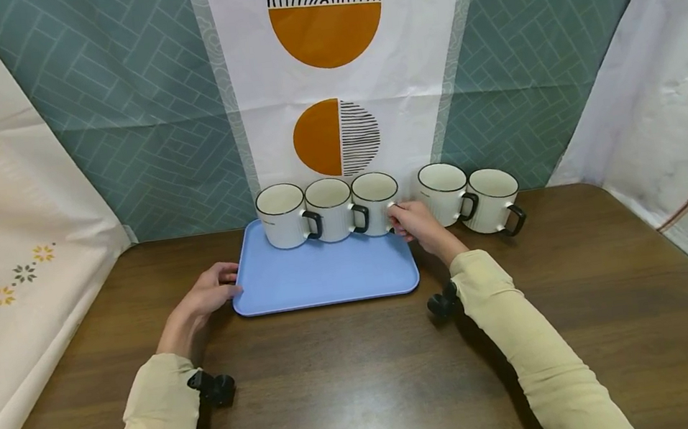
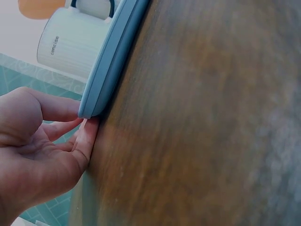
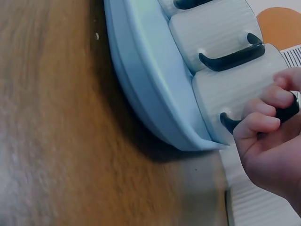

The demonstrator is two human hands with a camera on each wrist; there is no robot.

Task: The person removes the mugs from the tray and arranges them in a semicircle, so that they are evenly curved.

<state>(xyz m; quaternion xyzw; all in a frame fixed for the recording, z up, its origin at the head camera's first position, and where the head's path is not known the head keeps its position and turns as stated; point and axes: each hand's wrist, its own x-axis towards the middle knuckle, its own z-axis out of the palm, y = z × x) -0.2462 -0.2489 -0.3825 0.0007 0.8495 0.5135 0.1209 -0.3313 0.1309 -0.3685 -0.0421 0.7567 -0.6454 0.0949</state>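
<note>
Three white mugs with dark rims stand side by side along the back of a light blue tray (image 1: 326,275). My right hand (image 1: 417,226) grips the black handle of the rightmost mug on the tray (image 1: 375,199); in the right wrist view the fingers of that hand (image 3: 273,127) curl round the handle (image 3: 230,123). At the tray's left edge, my left hand (image 1: 207,294) holds the rim. The left wrist view shows that hand (image 2: 42,146) pinching the tray's corner (image 2: 96,101), thumb on one side and fingers at the underside.
Right of the tray, two more white mugs, one (image 1: 442,191) beside the other (image 1: 491,202), stand on the brown wooden table (image 1: 341,389), their handles pointing right. Behind the table hangs a green patterned cloth (image 1: 509,77) with a white printed panel (image 1: 265,109).
</note>
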